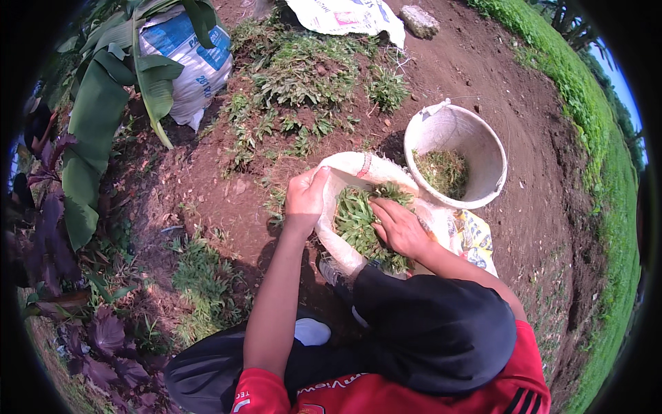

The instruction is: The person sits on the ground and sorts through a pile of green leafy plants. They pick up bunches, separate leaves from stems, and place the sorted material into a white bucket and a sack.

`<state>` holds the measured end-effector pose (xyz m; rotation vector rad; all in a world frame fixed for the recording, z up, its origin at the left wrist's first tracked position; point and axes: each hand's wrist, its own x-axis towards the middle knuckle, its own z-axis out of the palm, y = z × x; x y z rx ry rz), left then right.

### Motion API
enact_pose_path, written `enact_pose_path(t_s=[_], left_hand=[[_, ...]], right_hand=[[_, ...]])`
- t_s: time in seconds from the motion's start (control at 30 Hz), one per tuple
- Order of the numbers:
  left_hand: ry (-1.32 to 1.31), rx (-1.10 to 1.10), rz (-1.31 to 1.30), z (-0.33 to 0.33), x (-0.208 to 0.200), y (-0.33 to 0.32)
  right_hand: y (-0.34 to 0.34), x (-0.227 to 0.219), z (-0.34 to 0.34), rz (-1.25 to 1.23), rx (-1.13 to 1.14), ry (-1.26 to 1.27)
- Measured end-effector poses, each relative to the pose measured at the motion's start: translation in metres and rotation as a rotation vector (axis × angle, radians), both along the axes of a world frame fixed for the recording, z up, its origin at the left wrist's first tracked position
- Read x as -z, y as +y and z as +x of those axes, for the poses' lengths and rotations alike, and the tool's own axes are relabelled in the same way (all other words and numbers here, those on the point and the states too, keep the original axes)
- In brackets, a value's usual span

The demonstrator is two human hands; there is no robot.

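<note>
A white woven sack (339,250) stands between my knees, its mouth held wide. My left hand (305,198) is closed on the sack's rim at its left side. Inside lie green leafy plants (357,219), heaped near the top. My right hand (402,228) rests on those plants, palm down with its fingers stretched into the leaves; the fingertips are partly hidden among them. Just beyond the sack to the right, a whitish bucket (488,141) leans toward me with some cut greenery (441,172) in its bottom.
Ahead lies a heap of uprooted plants (303,76). A filled white and blue sack (189,65) stands at the far left behind banana leaves (93,159). Another white sack (352,17) and a stone (419,22) lie at the back. Grass (607,207) borders the bare soil on the right.
</note>
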<state>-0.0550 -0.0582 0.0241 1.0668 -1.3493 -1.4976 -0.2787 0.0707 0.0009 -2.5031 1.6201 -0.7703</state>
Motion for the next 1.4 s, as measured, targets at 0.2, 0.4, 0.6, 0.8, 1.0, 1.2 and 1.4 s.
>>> enact_pose_path(t_s=[0.2, 0.4, 0.6, 0.8, 1.0, 1.2, 1.4], left_hand=[[-0.040, 0.094, -0.080, 0.002, -0.011, 0.012], [-0.473, 0.349, -0.286, 0.029, -0.043, -0.029], [-0.817, 0.479, -0.395, 0.065, -0.089, -0.084], [-0.823, -0.029, -0.418, 0.090, -0.077, -0.125], [-0.668, -0.099, -0.223, 0.091, 0.005, -0.161], [-0.476, -0.026, -0.135, 0.111, 0.054, -0.180], [-0.377, 0.011, 0.007, 0.115, 0.063, -0.185]], right_hand=[[-0.020, 0.031, -0.039, 0.412, 0.174, 0.025], [-0.040, -0.102, 0.004, 0.584, -0.039, 0.320], [-0.202, -0.191, 0.030, 0.815, -0.026, 0.190], [-0.346, -0.093, 0.068, 0.145, 0.191, 0.242], [-0.389, -0.014, 0.067, -0.021, 0.287, 0.667], [-0.391, -0.029, 0.038, 0.100, 0.173, 0.520], [-0.379, -0.046, 0.012, 0.075, 0.283, 0.132]])
